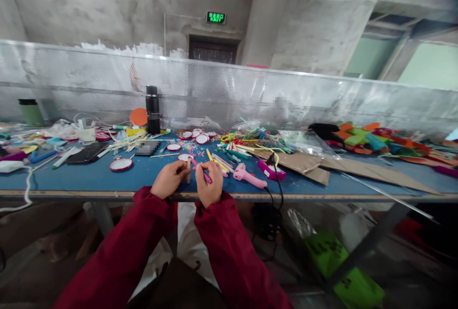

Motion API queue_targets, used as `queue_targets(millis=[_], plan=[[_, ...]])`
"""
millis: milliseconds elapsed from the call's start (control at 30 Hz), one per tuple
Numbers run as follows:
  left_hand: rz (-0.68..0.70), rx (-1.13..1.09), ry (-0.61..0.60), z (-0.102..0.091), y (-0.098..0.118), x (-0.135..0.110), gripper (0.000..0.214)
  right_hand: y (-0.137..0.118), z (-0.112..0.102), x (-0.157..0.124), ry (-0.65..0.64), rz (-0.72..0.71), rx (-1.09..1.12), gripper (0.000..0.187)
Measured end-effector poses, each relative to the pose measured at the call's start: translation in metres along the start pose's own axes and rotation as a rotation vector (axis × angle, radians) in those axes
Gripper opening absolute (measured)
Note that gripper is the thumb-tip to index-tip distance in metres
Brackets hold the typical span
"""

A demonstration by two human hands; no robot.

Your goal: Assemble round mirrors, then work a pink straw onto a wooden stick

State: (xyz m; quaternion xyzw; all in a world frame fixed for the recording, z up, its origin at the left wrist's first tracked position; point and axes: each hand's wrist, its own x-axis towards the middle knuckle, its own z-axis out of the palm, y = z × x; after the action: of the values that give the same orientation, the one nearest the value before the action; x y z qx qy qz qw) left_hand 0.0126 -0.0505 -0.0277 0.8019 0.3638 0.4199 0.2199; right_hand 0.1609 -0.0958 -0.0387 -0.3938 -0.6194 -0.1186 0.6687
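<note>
My left hand is closed, pinching a small flat tan strip near the table's front edge. Whether the strip is cardboard or wood is too small to tell. Close beside it, my right hand is wrapped round a pinkish-purple marker, whose upper end points toward the strip. Just beyond my fingers lies a small white disc with a red rim. Several yellow and pale markers rest right of my right hand, and a pink glue gun lies further right.
A blue table carries clutter along its back. A black bottle stands behind a phone and red-rimmed discs. To the right are a purple box with a black cable, cardboard sheets and coloured scraps. A perforated metal screen runs behind.
</note>
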Motion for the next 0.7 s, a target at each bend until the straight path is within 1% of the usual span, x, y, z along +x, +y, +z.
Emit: queue_targets(millis=[700], plan=[[0.003, -0.021, -0.002, -0.0001, -0.0001, 0.0006, 0.030, 0.0014, 0.0000, -0.0012, 0.008, -0.014, -0.006, 0.014]])
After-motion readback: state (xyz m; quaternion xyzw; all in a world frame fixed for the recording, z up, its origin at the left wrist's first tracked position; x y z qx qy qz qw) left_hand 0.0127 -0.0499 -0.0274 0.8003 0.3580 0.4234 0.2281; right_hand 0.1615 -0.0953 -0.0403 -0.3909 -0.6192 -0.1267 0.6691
